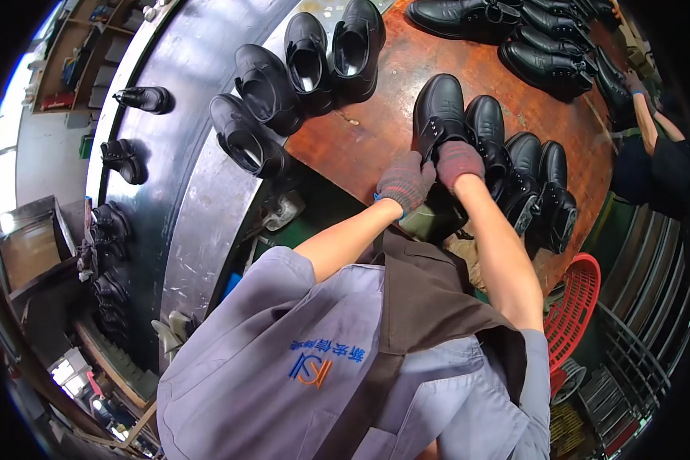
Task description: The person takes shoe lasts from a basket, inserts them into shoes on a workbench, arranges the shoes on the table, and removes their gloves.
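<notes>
A black leather lace-up shoe (441, 100) lies on the brown table in front of me, toe pointing away. My left hand (408, 182), in a grey knitted glove, is closed at the left side of its ankle opening. From the right, my right hand (460, 162), in a reddish-grey glove, has its fingers curled over the lacing area. The fingertips and any lace ends between them are hidden. Right beside this shoe stand several more black lace-up shoes (486, 125) in a row.
Several black slip-on style shoes (262, 84) line the left side of the wooden table (360, 149). More black shoes (540, 65) fill its far right. A dark conveyor belt (169, 100) carries shoes at left. A red plastic basket (579, 307) sits right. Another person's arm (645, 123) reaches in at far right.
</notes>
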### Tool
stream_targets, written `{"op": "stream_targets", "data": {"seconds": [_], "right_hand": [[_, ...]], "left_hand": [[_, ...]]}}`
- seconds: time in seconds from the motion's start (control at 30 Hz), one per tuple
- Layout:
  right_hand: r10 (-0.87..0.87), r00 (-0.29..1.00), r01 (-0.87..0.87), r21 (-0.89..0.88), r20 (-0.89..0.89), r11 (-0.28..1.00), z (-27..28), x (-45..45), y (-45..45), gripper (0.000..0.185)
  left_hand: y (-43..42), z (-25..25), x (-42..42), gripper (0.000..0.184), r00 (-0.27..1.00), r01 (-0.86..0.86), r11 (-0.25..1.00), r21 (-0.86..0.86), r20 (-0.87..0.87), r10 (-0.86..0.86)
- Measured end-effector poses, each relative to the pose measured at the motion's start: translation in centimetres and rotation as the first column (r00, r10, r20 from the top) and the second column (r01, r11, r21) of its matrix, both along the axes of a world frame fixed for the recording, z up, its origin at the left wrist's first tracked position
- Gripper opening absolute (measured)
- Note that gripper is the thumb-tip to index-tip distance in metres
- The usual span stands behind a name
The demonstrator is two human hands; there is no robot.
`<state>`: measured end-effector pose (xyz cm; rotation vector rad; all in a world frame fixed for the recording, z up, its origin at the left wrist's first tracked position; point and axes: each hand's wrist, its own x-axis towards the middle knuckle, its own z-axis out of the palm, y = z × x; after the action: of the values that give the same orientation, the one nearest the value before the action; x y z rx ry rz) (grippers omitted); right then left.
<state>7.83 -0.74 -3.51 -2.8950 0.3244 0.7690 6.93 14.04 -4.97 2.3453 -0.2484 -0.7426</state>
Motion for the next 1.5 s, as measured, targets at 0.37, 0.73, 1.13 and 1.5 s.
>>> {"op": "stream_targets", "data": {"seconds": [0.37,0.73,1.13,1.5], "right_hand": [[-0.613,0.744,0.485,0.416,0.267,0.77,-3.9,-22.2,0.7,0.076],[-0.786,0.529,0.342,0.768,0.32,0.542,11.0,-11.0,0.1,0.054],[-0.298,0.949,0.275,0.187,0.108,0.943,9.6,-7.9,0.6,0.056],[-0.33,0.831,0.005,0.587,0.448,0.81,11.8,-21.5,1.9,0.033]], "left_hand": [[1.3,-0.9,-3.3,0.083,0.868,0.376,0.927,0.011,-0.354,-0.348],[-0.5,10.0,3.6,0.043,0.846,0.533,0.694,-0.483,0.306,-0.437],[-9.2,9.1,5.7,0.038,0.763,0.563,0.825,0.048,0.353,-0.541],[-10.0,7.0,4.0,0.037,0.65,0.582,0.775,0.245,0.432,-0.625]]}}
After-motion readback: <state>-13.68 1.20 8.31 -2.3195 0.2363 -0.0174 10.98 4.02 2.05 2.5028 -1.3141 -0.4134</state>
